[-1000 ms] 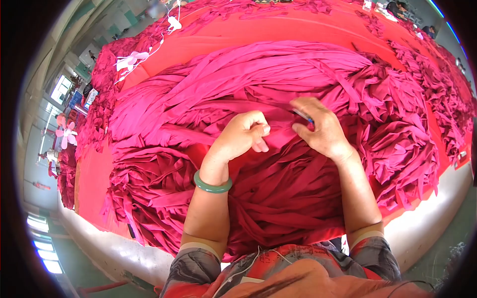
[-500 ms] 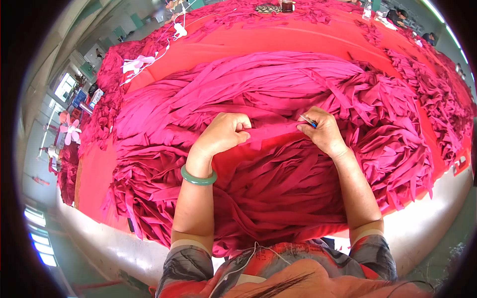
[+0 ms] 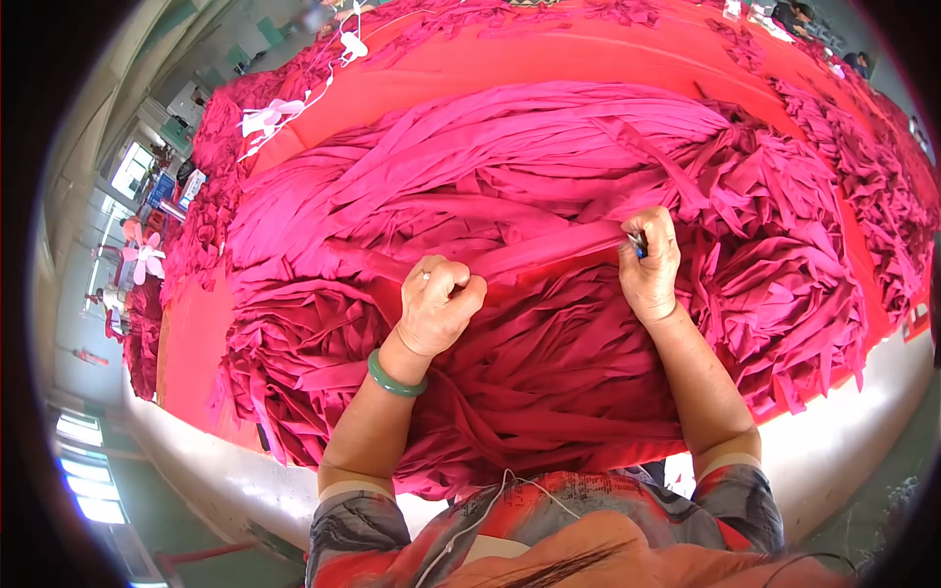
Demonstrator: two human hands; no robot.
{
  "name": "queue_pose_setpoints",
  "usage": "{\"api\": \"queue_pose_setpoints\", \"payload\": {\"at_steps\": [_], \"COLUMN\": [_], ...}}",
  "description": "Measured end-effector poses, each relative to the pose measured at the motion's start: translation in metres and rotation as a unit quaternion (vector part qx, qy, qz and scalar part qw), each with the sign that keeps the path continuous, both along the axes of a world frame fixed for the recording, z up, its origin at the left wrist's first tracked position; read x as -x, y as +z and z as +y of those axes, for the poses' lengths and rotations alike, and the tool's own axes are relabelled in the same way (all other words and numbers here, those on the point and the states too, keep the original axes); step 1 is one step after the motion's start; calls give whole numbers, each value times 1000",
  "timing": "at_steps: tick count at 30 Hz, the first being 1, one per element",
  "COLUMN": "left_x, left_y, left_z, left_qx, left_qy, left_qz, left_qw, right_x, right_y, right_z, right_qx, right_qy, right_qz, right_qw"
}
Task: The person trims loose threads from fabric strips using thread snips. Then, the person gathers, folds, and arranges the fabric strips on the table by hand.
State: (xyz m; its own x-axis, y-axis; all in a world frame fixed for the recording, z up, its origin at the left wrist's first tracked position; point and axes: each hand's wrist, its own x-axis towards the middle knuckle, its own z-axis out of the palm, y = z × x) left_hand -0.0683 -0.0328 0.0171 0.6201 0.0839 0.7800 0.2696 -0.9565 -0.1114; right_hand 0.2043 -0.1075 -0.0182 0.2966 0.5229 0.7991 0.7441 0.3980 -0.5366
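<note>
A long magenta fabric strip (image 3: 559,247) runs slantwise between my two hands, pulled fairly straight. My left hand (image 3: 439,304), with a ring and a green bangle (image 3: 392,380) at the wrist, is closed round the strip's lower left part. My right hand (image 3: 651,267) grips its other end. Tucked in the right fingers is a small tool with a blue part (image 3: 641,249) and a metallic bit; most of it is hidden, so its kind is unclear. Beneath both hands lies a big heap of similar magenta strips (image 3: 549,363).
Red cloth (image 3: 549,59) covers the wide table. More strips (image 3: 863,186) are piled along the right side. A pink fan (image 3: 270,118) and a white cord with a power socket (image 3: 353,45) lie at the far left. Other people (image 3: 790,16) sit at the far right.
My left hand has moved down and closed into a fist on the strip. My right hand has shifted slightly right, and the strip is stretched longer between them. The view has tilted a little downward.
</note>
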Motion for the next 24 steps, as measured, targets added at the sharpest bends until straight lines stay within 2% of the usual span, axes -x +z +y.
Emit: {"api": "queue_pose_setpoints", "payload": {"at_steps": [8,10,12,14,19,22,24], "left_x": [5,6,6,7,10,9,5], "left_y": [-8,-12,-16,-13,-8,4,5], "left_z": [-3,-4,-3,-7,-14,-21,-31], "left_qx": [-14,-7,3,13,48,70,117], "left_qy": [0,-1,-2,-6,-26,-50,-28], "left_qz": [3,1,-6,-6,13,94,56], "left_qw": [1000,1000,1000,1000,998,992,991], "right_x": [-1,2,11,22,33,33,33], "right_y": [-1,8,5,1,4,0,-5], "right_z": [0,-4,-8,-10,-9,-9,-5], "right_qx": [1,23,72,89,56,78,62], "right_qy": [3,52,121,135,197,202,213], "right_qz": [-22,-43,-26,-7,72,116,132], "right_qw": [1000,997,990,987,976,969,966]}}
